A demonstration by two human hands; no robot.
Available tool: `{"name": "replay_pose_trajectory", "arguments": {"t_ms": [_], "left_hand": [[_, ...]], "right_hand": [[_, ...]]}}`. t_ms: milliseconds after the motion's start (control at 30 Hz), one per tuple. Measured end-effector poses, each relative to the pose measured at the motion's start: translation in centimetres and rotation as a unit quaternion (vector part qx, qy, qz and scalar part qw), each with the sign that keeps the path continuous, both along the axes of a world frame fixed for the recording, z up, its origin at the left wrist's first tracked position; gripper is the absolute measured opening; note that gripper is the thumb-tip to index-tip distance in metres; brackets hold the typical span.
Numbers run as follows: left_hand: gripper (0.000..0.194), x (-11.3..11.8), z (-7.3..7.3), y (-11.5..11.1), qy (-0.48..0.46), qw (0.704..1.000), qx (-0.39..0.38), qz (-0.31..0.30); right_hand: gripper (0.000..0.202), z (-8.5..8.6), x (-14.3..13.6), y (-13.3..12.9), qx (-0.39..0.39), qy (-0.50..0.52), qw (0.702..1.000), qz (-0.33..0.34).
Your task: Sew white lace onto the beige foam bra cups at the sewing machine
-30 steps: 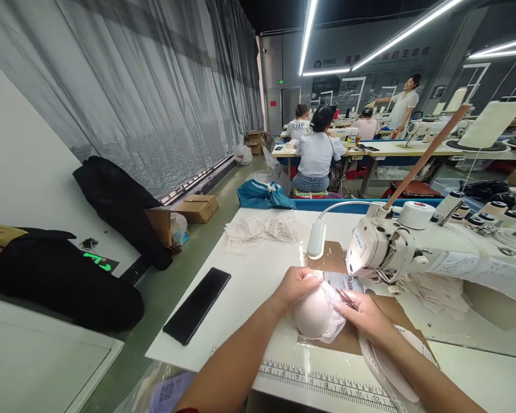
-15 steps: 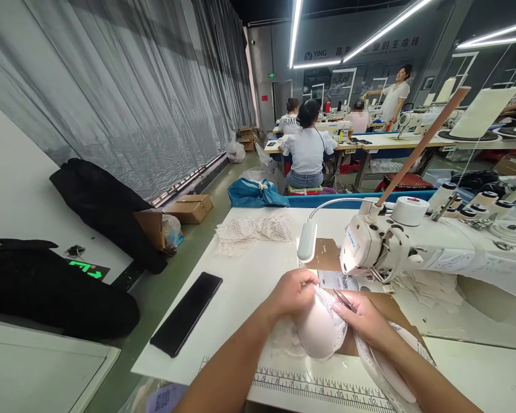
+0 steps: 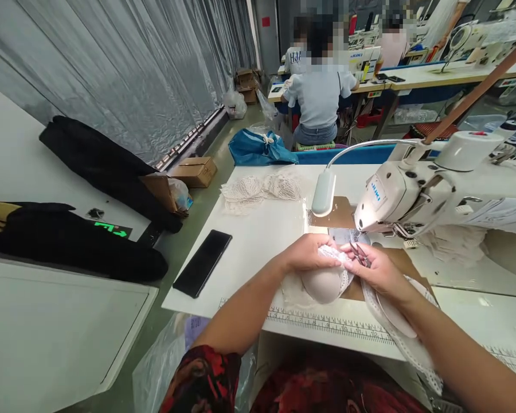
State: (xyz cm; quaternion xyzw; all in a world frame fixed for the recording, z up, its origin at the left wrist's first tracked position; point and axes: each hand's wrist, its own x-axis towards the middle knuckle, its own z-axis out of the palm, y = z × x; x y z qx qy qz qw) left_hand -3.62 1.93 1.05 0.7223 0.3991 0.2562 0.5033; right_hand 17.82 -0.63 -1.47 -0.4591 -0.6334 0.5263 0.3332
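Now the right hand (image 3: 380,271), thread snips (image 3: 361,256) held in its curled fingers, has met the left hand (image 3: 307,252) at the lace edge (image 3: 329,253), putting both hands on one spot. Left fingers are closed on the bra cup (image 3: 322,285), which sits just nearside of them, with the sewing machine (image 3: 387,198) beyond.

The table (image 3: 258,229) (white) carries a phone (image 3: 203,263) and lace (image 3: 243,193).

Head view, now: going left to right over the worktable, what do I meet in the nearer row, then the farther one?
Nearer: black phone → left hand → right hand. Farther: pale lace pieces → lamp head → sewing machine.
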Motion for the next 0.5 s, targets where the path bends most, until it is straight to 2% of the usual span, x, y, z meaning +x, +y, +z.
{"name": "replay_pose_trajectory", "arguments": {"t_ms": [300,500], "left_hand": [[0.026,0.1,0.5,-0.3,-0.064,0.985,-0.162,-0.002],[0.027,0.1,0.6,-0.3,-0.078,0.985,-0.153,-0.012]], "right_hand": [[0.046,1.5,0.3,-0.3,0.017,-0.006,1.000,-0.018],[0.041,2.6,1.4,0.1,0.042,-0.061,0.997,0.035]]}}
